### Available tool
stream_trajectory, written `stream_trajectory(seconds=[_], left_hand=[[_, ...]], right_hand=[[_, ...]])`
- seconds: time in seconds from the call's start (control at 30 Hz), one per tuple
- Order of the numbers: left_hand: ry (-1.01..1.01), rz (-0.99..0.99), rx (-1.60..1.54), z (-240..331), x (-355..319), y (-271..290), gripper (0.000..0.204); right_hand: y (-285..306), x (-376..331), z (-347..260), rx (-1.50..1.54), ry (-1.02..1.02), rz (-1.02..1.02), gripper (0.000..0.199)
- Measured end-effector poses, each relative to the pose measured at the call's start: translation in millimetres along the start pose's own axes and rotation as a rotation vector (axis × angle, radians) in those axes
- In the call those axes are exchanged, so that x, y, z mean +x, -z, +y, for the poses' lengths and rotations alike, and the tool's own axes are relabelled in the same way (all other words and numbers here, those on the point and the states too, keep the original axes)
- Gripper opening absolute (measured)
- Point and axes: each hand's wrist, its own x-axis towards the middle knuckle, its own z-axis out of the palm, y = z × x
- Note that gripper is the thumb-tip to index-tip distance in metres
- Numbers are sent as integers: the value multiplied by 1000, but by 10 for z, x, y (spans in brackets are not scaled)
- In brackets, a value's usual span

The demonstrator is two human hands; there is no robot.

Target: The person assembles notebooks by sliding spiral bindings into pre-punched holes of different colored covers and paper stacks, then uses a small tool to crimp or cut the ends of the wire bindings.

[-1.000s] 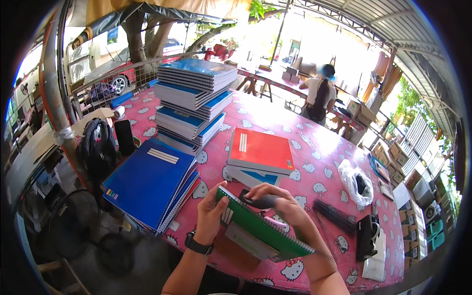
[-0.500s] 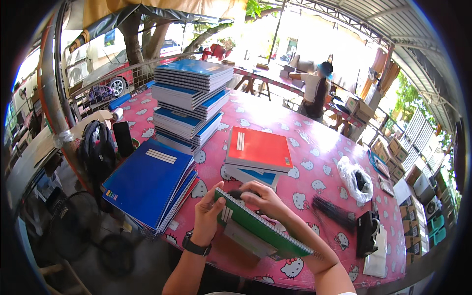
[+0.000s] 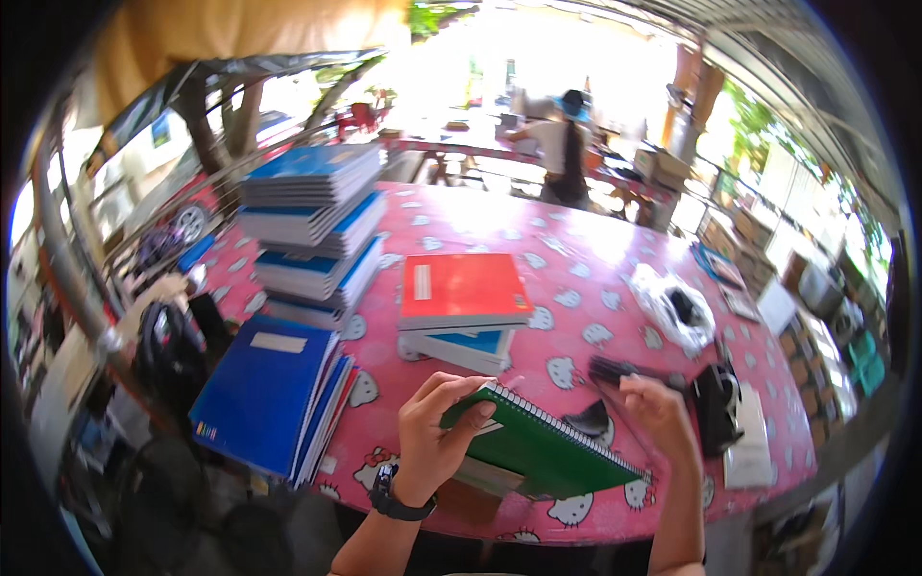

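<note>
Fingertips of the left hand [image 3: 434,437] are hidden behind the green notebook [image 3: 557,444]; its far cover is out of sight too. Dark object [image 3: 588,420] just beyond the grip: lower part blocked by the notebook, kind unclear. Right of the grip, right hand [image 3: 665,422] is blurred, can't tell if it's holding anything; it covers part of the black coils [image 3: 607,369]. Both forearms cut by lower edge. Far beyond the grip, a person [image 3: 567,154]: hands too small to read.

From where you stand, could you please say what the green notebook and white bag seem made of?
Green notebook: likely smooth card outside, from its stiff, flat look; coating unclear. White bag: probably thin, shiny plastic, crinkled and partly see-through.
</note>
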Motion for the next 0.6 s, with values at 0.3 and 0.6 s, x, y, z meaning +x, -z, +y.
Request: stream_trajectory(seconds=[0.3,0.6], left_hand=[[91,64,-192,339,-15,-411,19],[-104,61,-102,370,-115,-267,14]], right_hand=[[-275,204,-1388,181,316,38,25],[-276,268,-1572,64,475,-41,22]])
